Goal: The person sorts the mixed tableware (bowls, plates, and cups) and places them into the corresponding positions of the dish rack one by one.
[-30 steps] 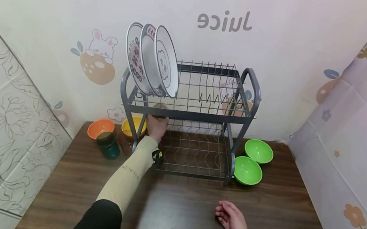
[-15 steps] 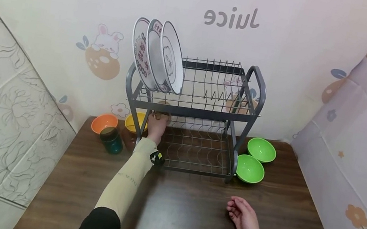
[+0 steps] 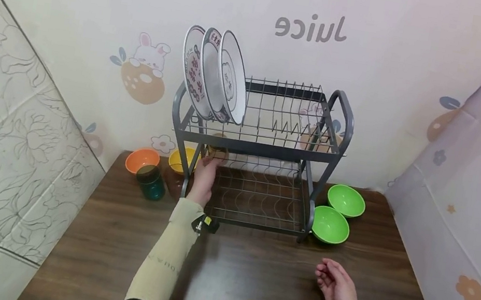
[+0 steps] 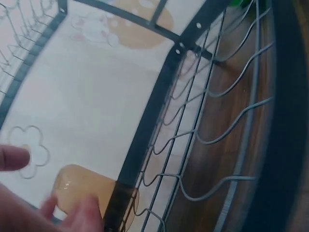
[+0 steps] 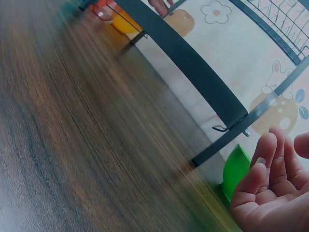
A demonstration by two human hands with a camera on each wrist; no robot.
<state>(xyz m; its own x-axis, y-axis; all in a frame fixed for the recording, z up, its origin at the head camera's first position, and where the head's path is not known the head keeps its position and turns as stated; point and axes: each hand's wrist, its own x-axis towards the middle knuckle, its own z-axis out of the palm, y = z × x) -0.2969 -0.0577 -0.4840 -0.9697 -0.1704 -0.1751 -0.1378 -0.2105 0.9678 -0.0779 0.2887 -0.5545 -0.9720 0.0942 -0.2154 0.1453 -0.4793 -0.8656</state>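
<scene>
My left hand (image 3: pixel 204 178) reaches under the upper tier of the grey two-tier dish rack (image 3: pixel 259 148). Just beyond its fingers, an amber see-through cup (image 4: pixel 79 183) stands at the left end of the lower tier. In the left wrist view, thumb and fingers are spread apart near the cup, with nothing gripped; whether a fingertip touches it is unclear. Over the table to the right of the rack's front, my right hand (image 3: pixel 339 291) hangs with loosely curled fingers and holds nothing. A green bowl (image 5: pixel 235 171) shows behind it in the right wrist view.
Three patterned plates (image 3: pixel 233 78) lean in the upper tier's left end. Left of the rack stand an orange bowl (image 3: pixel 142 159), a yellow bowl (image 3: pixel 177 158), a teal cup (image 3: pixel 152 187) and a reddish see-through cup (image 3: pixel 173 181). Two green bowls (image 3: pixel 330 226) sit at the right.
The left hand has let go of the amber cup and drawn back slightly toward me; the cup stays on the lower tier. The right hand has drifted right. The head view has shifted a little.
</scene>
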